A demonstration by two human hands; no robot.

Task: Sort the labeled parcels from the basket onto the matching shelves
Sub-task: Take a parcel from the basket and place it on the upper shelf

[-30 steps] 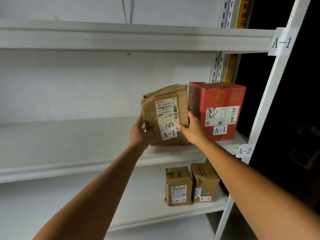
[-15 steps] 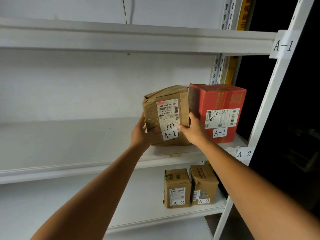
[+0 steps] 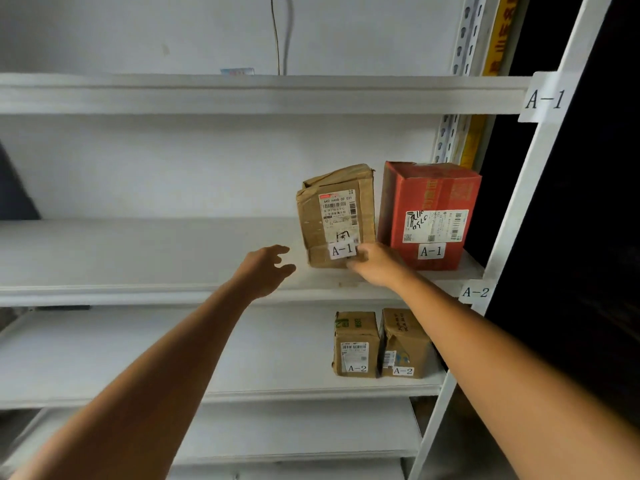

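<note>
Left hand (image 3: pixel 266 268) is now off the crumpled brown cardboard A-1 parcel (image 3: pixel 334 216), which stands upright just right of its loosely spread fingers on the white shelf (image 3: pixel 138 252); right hand (image 3: pixel 375 266), nearer, touches its lower corner, grip unclear.

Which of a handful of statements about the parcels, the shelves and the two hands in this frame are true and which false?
1. The brown parcel stands on the middle shelf, just left of the red parcel. True.
2. The left hand grips the brown parcel. False: it is off the parcel, to its left, with its fingers loosely spread.
3. The two small parcels on the shelf below both carry A-2 labels. True.
4. The red parcel is labeled A-2. False: its label reads A-1, like the brown one's.
5. The right hand is at the brown parcel's lower right corner. True.
</note>
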